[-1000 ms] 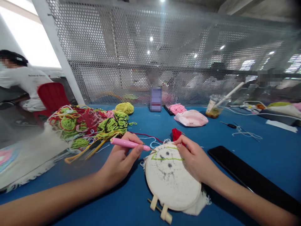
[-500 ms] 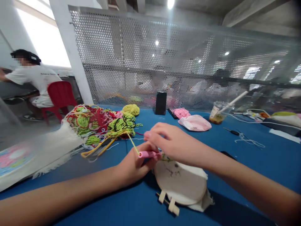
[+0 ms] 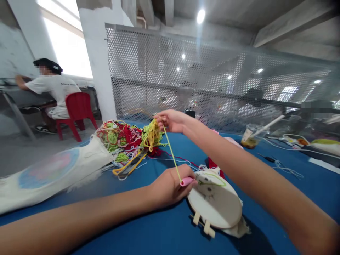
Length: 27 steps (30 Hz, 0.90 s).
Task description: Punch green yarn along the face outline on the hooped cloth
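Observation:
My left hand [image 3: 172,184] is closed around a pink punch needle [image 3: 186,181], its hollow handle end facing left. A yellow-green yarn strand [image 3: 171,152] runs up from that handle end to my right hand [image 3: 171,121]. Raised over the table, my right hand pinches yarn beside a hanging yellow-green yarn bundle [image 3: 152,136]. The embroidery hoop [image 3: 216,207], stretched with white cloth, lies just right of my left hand. Dark marks and a green yarn loop [image 3: 221,180] show on its cloth. The needle's tip is hidden by my fingers.
A multicoloured yarn tangle [image 3: 124,136] and yellow-handled scissors [image 3: 130,166] lie at left, near a white cloth with a coloured round design [image 3: 50,168]. A plastic cup with a straw [image 3: 249,138] stands at right. Beyond the blue table [image 3: 127,226] rises a perforated metal screen [image 3: 170,71]. Someone sits far left.
My right hand has moved up and away from my left hand, drawing the yarn strand longer and lifting yellow-green yarn. My left hand still holds the punch needle. The view has shifted slightly.

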### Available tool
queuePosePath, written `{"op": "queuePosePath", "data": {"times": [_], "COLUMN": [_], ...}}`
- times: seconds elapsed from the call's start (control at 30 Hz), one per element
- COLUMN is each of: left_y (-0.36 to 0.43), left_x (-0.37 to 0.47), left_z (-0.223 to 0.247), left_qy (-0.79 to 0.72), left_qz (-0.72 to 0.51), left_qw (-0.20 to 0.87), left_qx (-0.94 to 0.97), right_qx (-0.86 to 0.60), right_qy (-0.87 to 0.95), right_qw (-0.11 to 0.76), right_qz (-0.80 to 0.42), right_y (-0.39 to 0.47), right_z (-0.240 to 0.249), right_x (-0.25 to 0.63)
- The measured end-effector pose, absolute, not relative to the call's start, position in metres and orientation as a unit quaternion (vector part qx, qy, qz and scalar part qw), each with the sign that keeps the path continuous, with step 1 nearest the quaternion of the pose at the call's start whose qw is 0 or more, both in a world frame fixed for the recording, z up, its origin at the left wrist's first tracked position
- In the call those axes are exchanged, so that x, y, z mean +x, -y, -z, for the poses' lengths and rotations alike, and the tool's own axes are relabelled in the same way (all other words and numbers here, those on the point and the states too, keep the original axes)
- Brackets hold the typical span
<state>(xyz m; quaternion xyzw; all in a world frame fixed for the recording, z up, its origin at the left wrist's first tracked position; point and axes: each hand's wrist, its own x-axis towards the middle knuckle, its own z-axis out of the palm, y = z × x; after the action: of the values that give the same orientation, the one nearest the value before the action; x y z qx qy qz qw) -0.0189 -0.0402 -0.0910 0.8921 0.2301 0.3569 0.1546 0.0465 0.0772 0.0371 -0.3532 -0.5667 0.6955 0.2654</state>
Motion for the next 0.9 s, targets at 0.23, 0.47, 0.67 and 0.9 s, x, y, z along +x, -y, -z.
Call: {"op": "queuePosePath", "data": {"times": [0.23, 0.47, 0.67, 0.9], "left_y": [0.041, 0.04, 0.04, 0.041], "left_x": [-0.02, -0.02, -0.02, -0.02], "left_z": [0.085, 0.085, 0.084, 0.085], "left_qy": [-0.272, -0.263, -0.28, -0.265], "left_qz": [-0.368, -0.377, -0.368, -0.373], "left_qw": [0.221, 0.248, 0.241, 0.233], "left_qx": [0.861, 0.853, 0.854, 0.858], "right_qx": [-0.304, -0.252, -0.352, -0.484], "right_qy": [0.591, 0.674, 0.671, 0.604], "right_qw": [0.42, 0.461, 0.531, 0.567], "right_qz": [-0.618, -0.519, -0.38, -0.284], "right_y": [-0.1, -0.071, -0.087, -0.111], "right_z": [-0.121, -0.172, -0.193, -0.213], "right_x": [0.06, 0.071, 0.101, 0.204]}}
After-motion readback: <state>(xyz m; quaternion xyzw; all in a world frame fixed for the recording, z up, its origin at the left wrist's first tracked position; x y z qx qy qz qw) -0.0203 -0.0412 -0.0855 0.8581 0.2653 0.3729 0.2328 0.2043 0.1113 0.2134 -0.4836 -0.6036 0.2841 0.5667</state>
